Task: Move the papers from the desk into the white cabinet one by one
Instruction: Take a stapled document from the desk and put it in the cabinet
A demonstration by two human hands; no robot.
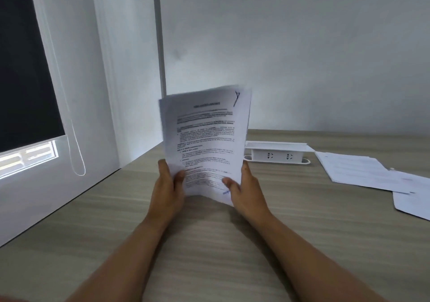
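Note:
A printed paper document (pixel 206 134) stands upright above the wooden desk (pixel 209 243), its text facing me. My left hand (pixel 167 185) grips its lower left edge, thumb on the front. My right hand (pixel 244 187) grips its lower right edge the same way. More white papers (pixel 358 170) lie flat on the desk at the right, with another sheet (pixel 411 203) at the frame's right edge. No white cabinet is in view.
A white power strip box (pixel 277 152) sits on the desk near the back wall, behind the held document. A window with a dark roller blind (pixel 23 69) and a hanging cord (pixel 78 159) is at the left. The desk's left edge runs along the window wall.

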